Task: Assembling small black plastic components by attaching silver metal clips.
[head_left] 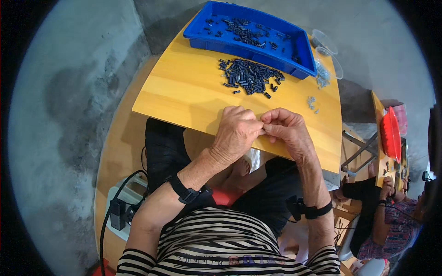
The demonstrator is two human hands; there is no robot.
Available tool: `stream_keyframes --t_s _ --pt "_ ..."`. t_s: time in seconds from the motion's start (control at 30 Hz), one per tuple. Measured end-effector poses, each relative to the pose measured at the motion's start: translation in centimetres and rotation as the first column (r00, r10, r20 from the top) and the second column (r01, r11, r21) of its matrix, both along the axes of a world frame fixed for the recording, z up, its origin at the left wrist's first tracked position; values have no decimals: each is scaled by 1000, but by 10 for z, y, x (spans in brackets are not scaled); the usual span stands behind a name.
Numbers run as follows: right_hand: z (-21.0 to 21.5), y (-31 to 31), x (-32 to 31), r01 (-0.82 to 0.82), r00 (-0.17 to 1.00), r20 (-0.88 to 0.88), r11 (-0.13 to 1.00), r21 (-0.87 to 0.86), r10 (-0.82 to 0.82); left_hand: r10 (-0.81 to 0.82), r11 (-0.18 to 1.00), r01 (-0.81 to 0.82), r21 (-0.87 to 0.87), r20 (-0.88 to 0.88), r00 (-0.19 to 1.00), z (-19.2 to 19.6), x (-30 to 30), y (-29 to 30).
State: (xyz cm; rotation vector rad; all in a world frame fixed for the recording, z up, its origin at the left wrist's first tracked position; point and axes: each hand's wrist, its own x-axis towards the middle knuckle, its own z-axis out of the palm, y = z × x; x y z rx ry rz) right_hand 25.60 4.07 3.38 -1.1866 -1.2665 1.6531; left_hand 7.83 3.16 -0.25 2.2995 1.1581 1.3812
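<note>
Both the left hand (235,132) and right hand (287,129) pinch closed together on something too small to identify at the table's (184,92) near edge, the pile of dark parts (251,76) lying straight ahead toward the blue tray (299,50).

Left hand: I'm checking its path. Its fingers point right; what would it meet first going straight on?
The left hand would meet the right hand at once; their fingers already touch.

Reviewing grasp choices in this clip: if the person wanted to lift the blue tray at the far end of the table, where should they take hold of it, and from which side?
Probably by the two short end walls of the blue tray, one hand each, reaching in from the sides. It is long, shallow and open-topped with loose dark parts inside, so an even grip keeps it level. The near long wall is crowded by the pile of dark parts on the table.
</note>
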Motion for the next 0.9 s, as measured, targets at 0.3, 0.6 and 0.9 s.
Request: stream_keyframes --t_s 0.3,0.6,0.9 --pt "0 -1 -5 28 999 40 999 25 -29 10 999 -7 -50 42 999 3 -1 -1" --pt "-3 0 -10 79 989 123 995 60 -86 18 1000 -17 -22 41 999 -2 -4 1" --pt "5 6 -13 25 980 197 1000 -8 -23 -44 997 45 -56 29 999 -1 -9 4"
